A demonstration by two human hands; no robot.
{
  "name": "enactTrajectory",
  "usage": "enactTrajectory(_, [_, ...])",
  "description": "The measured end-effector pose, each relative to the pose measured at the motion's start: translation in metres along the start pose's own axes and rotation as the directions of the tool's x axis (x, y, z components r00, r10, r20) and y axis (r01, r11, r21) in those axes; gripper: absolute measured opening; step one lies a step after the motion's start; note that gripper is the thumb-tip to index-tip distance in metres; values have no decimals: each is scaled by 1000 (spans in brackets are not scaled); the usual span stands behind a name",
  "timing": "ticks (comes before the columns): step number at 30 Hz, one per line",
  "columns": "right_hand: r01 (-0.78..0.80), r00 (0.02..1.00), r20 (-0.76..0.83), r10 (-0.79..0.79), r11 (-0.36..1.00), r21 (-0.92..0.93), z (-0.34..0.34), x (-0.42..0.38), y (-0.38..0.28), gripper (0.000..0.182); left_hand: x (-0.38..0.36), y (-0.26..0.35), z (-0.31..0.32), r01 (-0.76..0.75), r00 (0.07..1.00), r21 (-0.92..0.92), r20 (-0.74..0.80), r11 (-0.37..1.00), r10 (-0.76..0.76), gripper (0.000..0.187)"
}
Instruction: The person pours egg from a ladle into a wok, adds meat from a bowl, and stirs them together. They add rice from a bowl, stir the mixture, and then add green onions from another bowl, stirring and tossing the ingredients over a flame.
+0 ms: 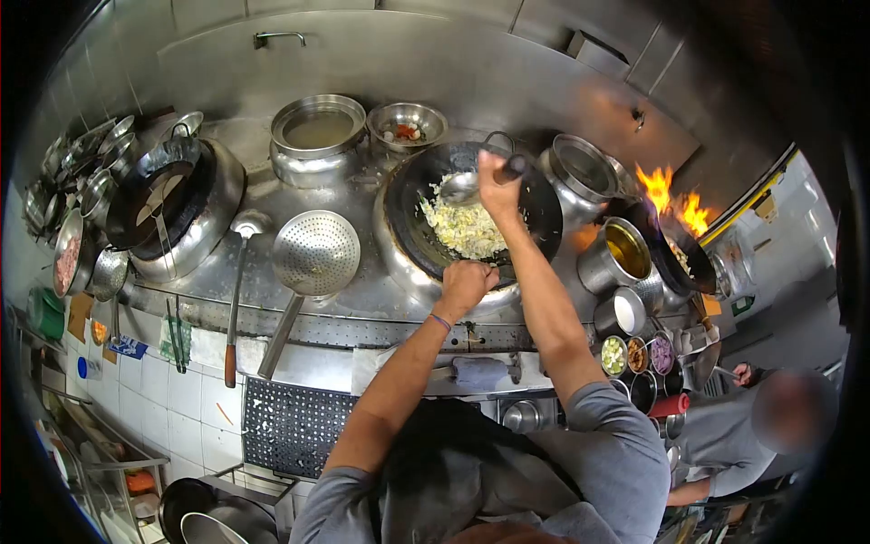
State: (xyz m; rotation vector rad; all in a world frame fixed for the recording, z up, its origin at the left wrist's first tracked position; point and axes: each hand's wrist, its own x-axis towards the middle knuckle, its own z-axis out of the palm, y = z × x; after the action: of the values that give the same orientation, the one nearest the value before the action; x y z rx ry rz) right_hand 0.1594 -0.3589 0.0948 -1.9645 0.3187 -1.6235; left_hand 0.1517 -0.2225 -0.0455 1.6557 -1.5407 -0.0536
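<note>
A large black wok sits on the round steel burner ring in front of me. Pale fried rice with bits of yellow and green lies in its bowl. My right hand is closed around the handle of a ladle, whose metal bowl rests among the rice on the far side. At the near rim, my left hand is closed on the wok's edge; its exact hold is partly hidden. A loop handle stands up at the wok's far rim.
A perforated skimmer and another ladle lie left on the steel counter. Pots and a bowl of ingredients stand behind. Flames rise from a wok at right, near ingredient tins and a co-worker.
</note>
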Motion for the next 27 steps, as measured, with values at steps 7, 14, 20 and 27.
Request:
enactTrajectory(7, [-32,999,25,33,999,-35,1,5,-10,33,3,-1,-3,4,1000,-11,18,1000,-4,39])
enactTrajectory(14, [-17,999,-43,15,999,-29,10,12,-6,40,1,-6,1,-41,999,-19,-3,999,41,39])
enactTrajectory(20, [-218,975,27,219,975,-38,3,11,-48,46,2,-1,-5,21,999,-19,47,1000,-20,39])
enactTrajectory(27, [-117,946,276,168,974,-193,-52,-9,-79,35,1,-3,-5,22,995,-28,98,999,-19,37])
